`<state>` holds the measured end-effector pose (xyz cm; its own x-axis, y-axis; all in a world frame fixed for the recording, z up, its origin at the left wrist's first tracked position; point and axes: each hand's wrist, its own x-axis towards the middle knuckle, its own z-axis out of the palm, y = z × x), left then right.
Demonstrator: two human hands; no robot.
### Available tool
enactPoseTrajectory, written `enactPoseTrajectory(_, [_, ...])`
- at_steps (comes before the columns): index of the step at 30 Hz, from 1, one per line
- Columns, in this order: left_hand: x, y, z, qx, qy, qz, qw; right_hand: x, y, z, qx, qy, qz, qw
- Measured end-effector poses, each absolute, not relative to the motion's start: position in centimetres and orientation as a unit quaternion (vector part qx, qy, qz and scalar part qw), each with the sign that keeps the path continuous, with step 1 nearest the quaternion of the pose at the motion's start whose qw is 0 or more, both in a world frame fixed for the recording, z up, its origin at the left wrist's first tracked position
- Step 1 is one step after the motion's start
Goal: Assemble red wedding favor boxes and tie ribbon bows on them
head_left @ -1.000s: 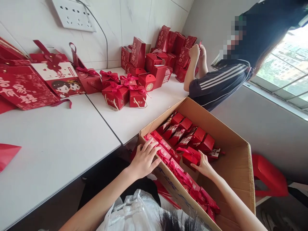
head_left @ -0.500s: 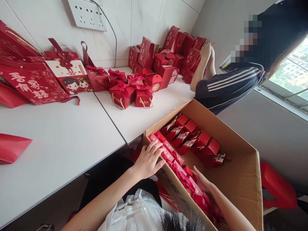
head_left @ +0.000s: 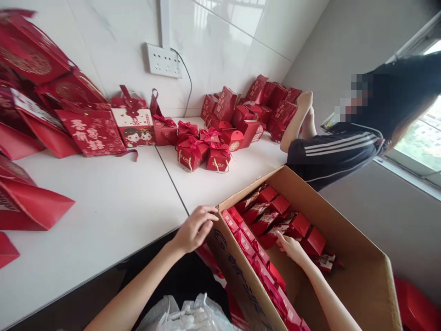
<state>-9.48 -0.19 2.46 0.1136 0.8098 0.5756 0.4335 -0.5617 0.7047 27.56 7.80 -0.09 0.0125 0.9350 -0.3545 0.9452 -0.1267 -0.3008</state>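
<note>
While the left hand (head_left: 195, 230) rests at the left corner of the carton (head_left: 358, 287), the right hand (head_left: 294, 252) reaches inside

Working from above, with a light touch, would likely spare the ribboned boxes (head_left: 264, 272) along the near side. The left hand's fingers bend loosely together over the corner; the right hand's are slightly apart, seemingly holding nothing, beside the printed boxes (head_left: 264, 221) toward the far side. Whether a fingertip touches them, I cannot tell.

Bright daylight from the right-hand window (head_left: 422, 133); glare on the wall tiles (head_left: 237, 20); shadow beneath the desk (head_left: 103, 211); edges stretched.
</note>
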Motion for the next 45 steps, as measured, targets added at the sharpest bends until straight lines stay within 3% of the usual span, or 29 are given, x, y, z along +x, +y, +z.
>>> enactPoseTrajectory(5, [-17.8, -0.3, 5.1, 0.634, 0.564, 0.528, 0.046, 15.3, 10.3, 4.2, 0.554, 0.797, -0.222, -0.093])
enactPoseTrajectory(9, [-23.3, -3.2, 6.7, 0.608, 0.616, 0.494, -0.082, 3.8, 9.2, 8.1, 0.283, 0.916, -0.195, -0.208])
enactPoseTrajectory(14, [-26.2, -9.8, 7.7, 0.517, 0.627, 0.511, -0.281, -8.6, 6.0, 7.9, 0.087, 0.93, -0.313, -0.172])
enactPoseTrajectory(21, [-28.2, -18.4, 8.4, 0.29, 0.673, 0.499, -0.462, -19.8, 2.5, 5.0, 0.063, 0.897, -0.402, -0.171])
enactPoseTrajectory(25, [-30.6, -21.2, 6.8, 0.111, 0.726, 0.568, -0.372, -23.9, 0.0, 4.8, 0.098, 0.87, -0.444, -0.189])
enactPoseTrajectory(30, [-31.4, -21.3, 3.5, 0.073, 0.755, 0.618, -0.206, -26.0, -2.5, 3.6, 0.116, 0.843, -0.492, -0.185])
enactPoseTrajectory(42, [-31.4, -19.2, 1.9, 0.095, 0.749, 0.648, -0.097, -17.2, 2.2, 1.9, 0.162, 0.758, -0.602, -0.193])
enactPoseTrajectory(45, [-30.7, -17.5, 2.2, 0.105, 0.752, 0.636, -0.14, -14.2, 2.8, 2.4, 0.157, 0.716, -0.652, -0.193])
